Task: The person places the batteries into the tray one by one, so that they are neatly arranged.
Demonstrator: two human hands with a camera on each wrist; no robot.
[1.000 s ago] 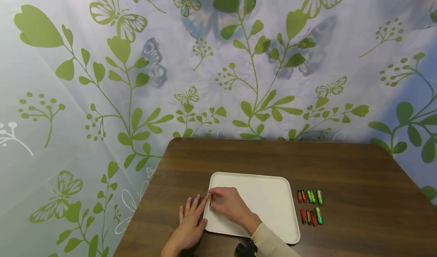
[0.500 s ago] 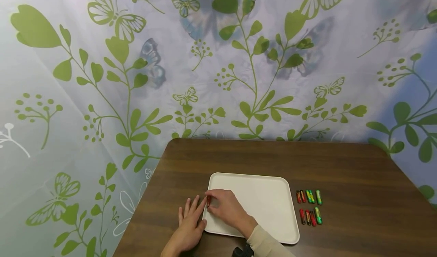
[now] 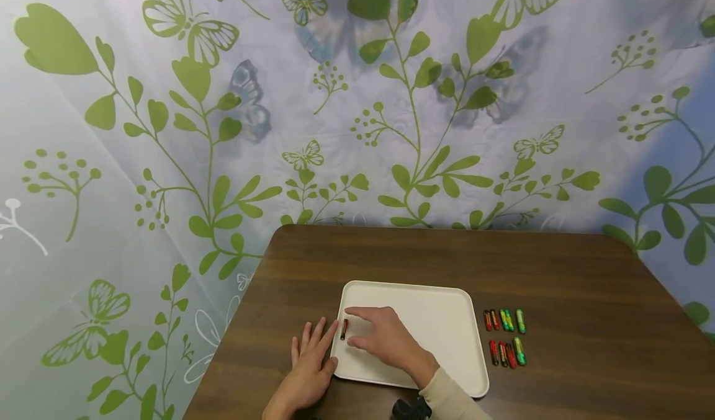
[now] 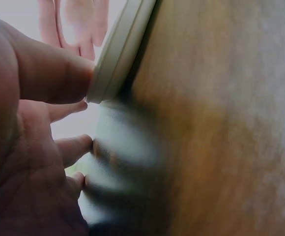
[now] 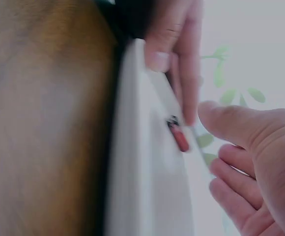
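Observation:
A small red and black battery [image 3: 344, 329] lies on the white tray [image 3: 419, 321], close to its left rim. My right hand [image 3: 388, 339] hovers just right of it, thumb and forefinger spread apart with nothing between them. In the right wrist view the same battery [image 5: 178, 135] lies apart from the fingertips. My left hand [image 3: 307, 367] rests at the tray's left edge, its fingers spread on the table. Its thumb touches the tray's rim [image 4: 118, 54] in the left wrist view.
Right of the tray, several batteries lie in two rows on the brown table [image 3: 586, 308]: red ones [image 3: 494, 353] and green ones [image 3: 520, 350]. A patterned cloth [image 3: 357, 97] hangs behind the table. A black wrist strap [image 3: 411, 409] shows near the front edge.
My right hand has let go of the battery and drawn back a little to the right, its thumb and forefinger opening. The left hand stays in place at the tray's edge.

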